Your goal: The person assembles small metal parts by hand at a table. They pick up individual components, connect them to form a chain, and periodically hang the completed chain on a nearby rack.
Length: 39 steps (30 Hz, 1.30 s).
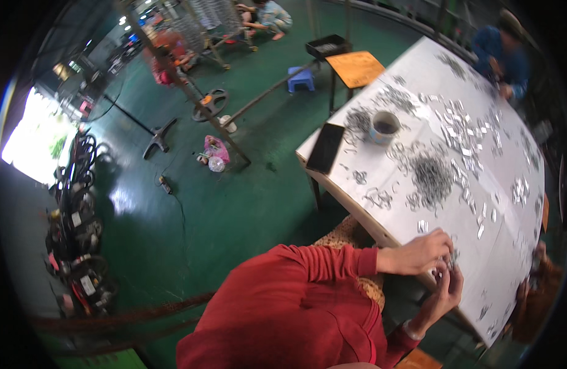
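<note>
My left hand (418, 252), in a red sleeve, is over the near edge of the white-topped table (403, 215). Its fingers are pinched around a small metal piece (453, 257). My right hand (442, 297), with a bracelet at the wrist, meets it from below, fingertips closed on the same small piece, whose exact kind is too small to make out. Beyond them lies a dark heap of small bent metal pieces (432, 176). Flat, shiny metal pieces (461, 132) are spread farther across the tabletop. One such flat piece (423, 226) lies close to my left hand.
A black phone (325, 149) and a round tub (383, 128) stand on the table's left part. Co-workers sit at the far side (501, 55) and right edge (538, 295). Left of the table are an orange-topped stool (356, 67) and a blue stool (301, 79).
</note>
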### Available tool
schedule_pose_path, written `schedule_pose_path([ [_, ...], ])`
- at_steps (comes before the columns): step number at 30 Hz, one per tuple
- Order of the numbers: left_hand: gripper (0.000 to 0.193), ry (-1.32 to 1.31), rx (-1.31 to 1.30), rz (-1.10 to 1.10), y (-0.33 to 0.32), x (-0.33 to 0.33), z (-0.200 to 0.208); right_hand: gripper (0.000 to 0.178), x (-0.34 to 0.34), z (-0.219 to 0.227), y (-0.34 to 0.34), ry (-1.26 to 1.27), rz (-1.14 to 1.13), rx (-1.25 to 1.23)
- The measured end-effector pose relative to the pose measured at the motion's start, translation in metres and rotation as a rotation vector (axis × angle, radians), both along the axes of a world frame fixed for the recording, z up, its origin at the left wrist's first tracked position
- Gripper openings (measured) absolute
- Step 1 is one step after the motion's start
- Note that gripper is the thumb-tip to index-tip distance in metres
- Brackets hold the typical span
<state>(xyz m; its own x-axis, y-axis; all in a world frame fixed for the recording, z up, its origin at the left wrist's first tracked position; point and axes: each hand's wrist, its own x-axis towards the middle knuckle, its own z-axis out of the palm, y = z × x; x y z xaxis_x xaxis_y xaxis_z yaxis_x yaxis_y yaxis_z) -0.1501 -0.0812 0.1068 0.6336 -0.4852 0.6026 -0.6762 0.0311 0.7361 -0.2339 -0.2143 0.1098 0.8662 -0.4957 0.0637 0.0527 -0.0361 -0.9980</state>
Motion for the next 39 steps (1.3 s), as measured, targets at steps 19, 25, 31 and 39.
schedule_pose_path([
  [19,0.007,0.631,0.047,-0.404,-0.012,0.026,-0.017,0.03,0.166,-0.08,-0.206,0.316,-0.166,-0.44],
  [25,0.005,0.587,0.029,-0.315,-0.009,0.027,-0.021,0.027,0.189,-0.113,-0.232,0.417,-0.073,-0.595],
  [31,0.011,0.315,0.095,-0.174,-0.016,0.04,-0.029,0.026,0.105,-0.048,-0.102,0.034,0.21,0.217],
  [39,0.009,0.103,0.171,-0.188,-0.022,0.02,-0.017,0.031,0.023,0.01,-0.033,-0.066,0.003,0.037],
])
